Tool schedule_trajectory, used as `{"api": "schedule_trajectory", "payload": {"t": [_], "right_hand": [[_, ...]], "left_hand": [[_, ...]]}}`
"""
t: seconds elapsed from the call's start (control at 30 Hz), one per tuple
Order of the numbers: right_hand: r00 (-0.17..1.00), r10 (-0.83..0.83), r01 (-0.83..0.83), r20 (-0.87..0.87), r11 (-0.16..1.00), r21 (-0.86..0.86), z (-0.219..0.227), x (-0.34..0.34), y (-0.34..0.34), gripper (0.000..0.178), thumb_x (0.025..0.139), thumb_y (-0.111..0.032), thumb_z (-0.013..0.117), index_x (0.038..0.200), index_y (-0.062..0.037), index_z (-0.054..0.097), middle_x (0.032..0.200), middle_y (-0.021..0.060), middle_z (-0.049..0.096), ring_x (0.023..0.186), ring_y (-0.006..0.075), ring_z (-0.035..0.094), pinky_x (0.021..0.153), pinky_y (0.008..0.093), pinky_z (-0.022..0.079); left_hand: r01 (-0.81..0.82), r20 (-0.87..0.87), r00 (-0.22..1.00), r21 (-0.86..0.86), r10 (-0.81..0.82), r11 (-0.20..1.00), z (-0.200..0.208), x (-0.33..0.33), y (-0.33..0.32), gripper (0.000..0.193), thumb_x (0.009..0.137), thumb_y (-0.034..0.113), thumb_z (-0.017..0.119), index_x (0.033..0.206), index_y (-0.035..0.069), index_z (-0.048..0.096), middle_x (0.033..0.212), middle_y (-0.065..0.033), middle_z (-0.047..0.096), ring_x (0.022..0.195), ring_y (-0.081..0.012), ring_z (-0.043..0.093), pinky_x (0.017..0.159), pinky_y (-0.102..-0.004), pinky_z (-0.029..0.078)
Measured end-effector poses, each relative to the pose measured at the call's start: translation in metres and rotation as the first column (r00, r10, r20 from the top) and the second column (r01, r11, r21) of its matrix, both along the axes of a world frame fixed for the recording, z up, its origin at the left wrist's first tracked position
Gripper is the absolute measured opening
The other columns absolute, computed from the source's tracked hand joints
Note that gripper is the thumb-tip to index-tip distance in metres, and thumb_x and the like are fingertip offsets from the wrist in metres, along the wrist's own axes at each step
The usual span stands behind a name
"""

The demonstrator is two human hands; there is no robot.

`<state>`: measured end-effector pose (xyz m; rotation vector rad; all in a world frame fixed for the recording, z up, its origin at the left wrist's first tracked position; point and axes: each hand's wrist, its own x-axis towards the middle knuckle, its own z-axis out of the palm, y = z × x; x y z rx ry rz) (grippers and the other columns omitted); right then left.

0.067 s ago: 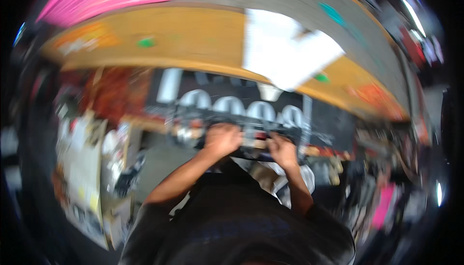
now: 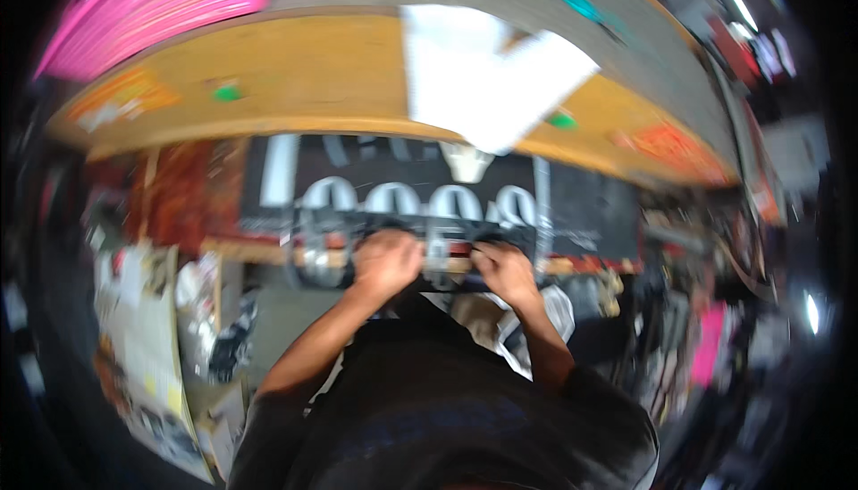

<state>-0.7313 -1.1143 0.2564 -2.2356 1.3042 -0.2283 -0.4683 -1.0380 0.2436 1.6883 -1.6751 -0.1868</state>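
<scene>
My left hand (image 2: 389, 262) and my right hand (image 2: 505, 271) are close together in front of my body, fingers curled in a grip. Between and around them is a dark, partly see-through sheet (image 2: 315, 257) with shiny edges; blur hides its exact kind. Both hands are closed on its near part. Just beyond lies a flat black panel (image 2: 590, 213) with large white printed shapes, on a reddish-brown surface. A small cream-coloured piece (image 2: 466, 164) sits at the panel's far edge. The fingertips are mostly hidden.
Past the panel runs a yellow wooden ledge (image 2: 313, 70) with a white paper (image 2: 465, 65) hanging over it. On the grey surface behind are a stack of pink sheets (image 2: 170, 7) and teal-handled scissors (image 2: 576, 0). Cardboard (image 2: 147, 329) stands at the left; hanging cloths (image 2: 710, 342) are at the right.
The whole view has shifted, so the bench and ledge appear farther left. Both hands keep their hold on the dark sheet, with little change between them.
</scene>
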Motion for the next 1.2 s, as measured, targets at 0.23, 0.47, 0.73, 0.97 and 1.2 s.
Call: {"api": "schedule_trajectory", "payload": {"t": [0.23,0.47,0.73,0.97,1.2], "right_hand": [[0.978,-0.210,0.204,-0.014,0.962,-0.182,-0.025,0.113,-0.202,0.084,0.083,-0.054,0.084,0.150,-0.0097,0.061,0.154,0.0287,0.052,0.139,0.0521,0.051,0.117,0.0556,0.043],[0.982,-0.184,0.183,-0.030,0.983,-0.021,-0.030,0.222,-0.258,0.087,0.064,-0.039,0.091,0.146,-0.0189,0.068,0.163,0.0235,0.042,0.145,0.0551,0.039,0.117,0.0609,0.041],[0.658,-0.379,0.160,0.651,0.915,0.371,0.012,0.123,-0.360,0.065,0.080,-0.012,0.080,0.141,0.0050,0.069,0.145,0.0141,0.065,0.124,0.0207,0.065,0.106,0.0333,0.052],[0.940,-0.287,0.327,0.185,0.910,-0.254,-0.017,0.146,-0.329,0.076,0.066,-0.037,0.085,0.135,-0.0083,0.076,0.157,0.0169,0.056,0.144,0.0417,0.049,0.121,0.0507,0.042],[0.944,-0.313,0.328,0.103,0.860,-0.390,-0.052,0.157,-0.319,0.071,0.068,-0.037,0.082,0.133,-0.0116,0.075,0.157,0.0115,0.053,0.143,0.0521,0.040,0.117,0.0623,0.039]], "left_hand": [[0.234,-0.302,0.922,-0.061,-0.241,0.970,-0.026,0.033,-0.173,0.012,0.088,0.010,0.076,0.082,0.005,0.066,0.078,-0.0110,0.067,0.073,-0.0345,0.067,0.067,-0.0462,0.054],[0.356,-0.267,0.888,-0.117,-0.375,0.927,-0.066,0.077,-0.226,0.016,0.081,0.012,0.074,0.074,0.007,0.061,0.073,-0.0109,0.065,0.071,-0.0339,0.066,0.067,-0.0473,0.054],[0.344,-0.177,0.923,-0.023,-0.342,0.939,-0.068,0.087,-0.248,0.019,0.083,0.016,0.074,0.071,0.008,0.062,0.072,-0.0088,0.064,0.068,-0.0332,0.062,0.064,-0.0455,0.052],[0.329,-0.151,0.933,-0.018,-0.328,0.944,-0.054,0.089,-0.251,0.019,0.081,0.014,0.076,0.071,0.008,0.061,0.072,-0.0079,0.063,0.068,-0.0317,0.062,0.063,-0.0450,0.051],[0.323,-0.115,0.938,-0.051,-0.326,0.945,-0.054,0.089,-0.250,0.020,0.080,0.013,0.077,0.070,0.009,0.060,0.071,-0.0069,0.063,0.066,-0.0310,0.061,0.062,-0.0440,0.051]]}}
